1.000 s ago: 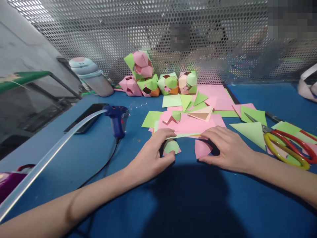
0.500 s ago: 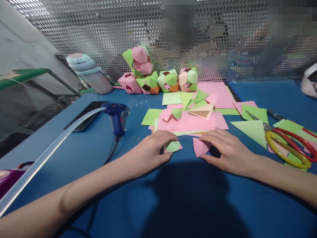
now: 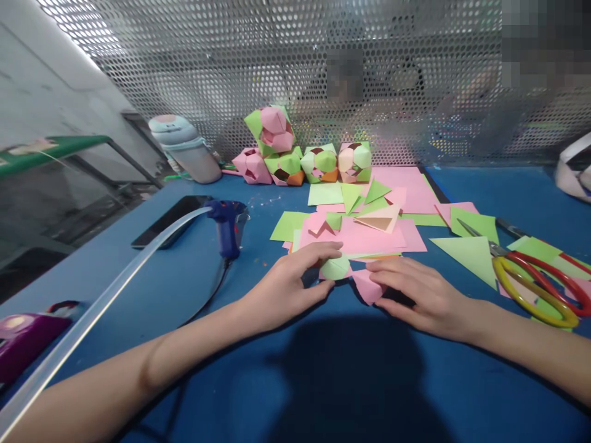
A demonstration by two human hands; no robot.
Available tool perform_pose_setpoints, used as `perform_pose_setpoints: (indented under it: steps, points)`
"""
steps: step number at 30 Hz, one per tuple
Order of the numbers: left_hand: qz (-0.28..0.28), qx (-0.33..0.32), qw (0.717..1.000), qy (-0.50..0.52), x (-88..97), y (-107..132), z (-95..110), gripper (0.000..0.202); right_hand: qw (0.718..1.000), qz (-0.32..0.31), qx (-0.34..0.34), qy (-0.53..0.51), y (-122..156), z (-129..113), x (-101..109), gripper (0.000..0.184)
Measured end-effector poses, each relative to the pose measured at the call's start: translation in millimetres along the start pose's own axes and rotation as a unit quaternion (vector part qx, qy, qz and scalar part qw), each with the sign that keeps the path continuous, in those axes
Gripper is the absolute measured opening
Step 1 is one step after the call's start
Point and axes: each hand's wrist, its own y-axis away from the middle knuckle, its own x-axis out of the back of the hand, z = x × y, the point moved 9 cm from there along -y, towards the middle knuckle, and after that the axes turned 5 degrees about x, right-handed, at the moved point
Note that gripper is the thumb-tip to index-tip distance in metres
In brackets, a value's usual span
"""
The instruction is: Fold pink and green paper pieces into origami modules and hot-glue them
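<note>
My left hand (image 3: 289, 284) pinches a small folded green and pink paper piece (image 3: 336, 268) between thumb and fingers, just above the blue table (image 3: 369, 381). My right hand (image 3: 418, 295) lies beside it, fingers closed on a folded pink paper piece (image 3: 367, 287). The two pieces are almost touching. Just behind both hands lies a spread of pink and green paper sheets (image 3: 364, 234) with folded triangles on top.
Several finished paper cubes (image 3: 300, 157) stand at the back by the perforated metal screen (image 3: 323, 74). A blue glue gun (image 3: 228, 224) with a long clear stick, a phone (image 3: 170, 220) and a bottle (image 3: 187, 147) are on the left. Red and yellow scissors (image 3: 538, 274) lie right.
Both hands have lifted their folded pieces slightly and brought them closer together. The camera view has shifted a little.
</note>
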Motion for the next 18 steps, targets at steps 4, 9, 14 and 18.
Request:
perform_pose_setpoints:
  steps: [4, 9, 14, 18]
  points:
    - [-0.002, -0.015, 1.000, 0.008, 0.2, 1, 5, 0.039, 1.000, 0.002, 0.002, 0.005, -1, -1, -1, 0.038]
    - [0.002, -0.009, 0.999, 0.031, -3.1, 4, 4, 0.040, 1.000, 0.013, 0.004, 0.007, 0, -1, 0, 0.042]
    - [0.002, 0.012, 0.999, 0.048, -9.2, 6, -1, 0.044, 1.000, 0.013, -0.011, -0.005, 2, 2, 0, 0.047]
    - [-0.001, 0.039, 0.999, 0.036, -11.1, 7, -5, 0.047, 1.000, 0.013, -0.010, 0.006, 1, 1, 0, 0.049]
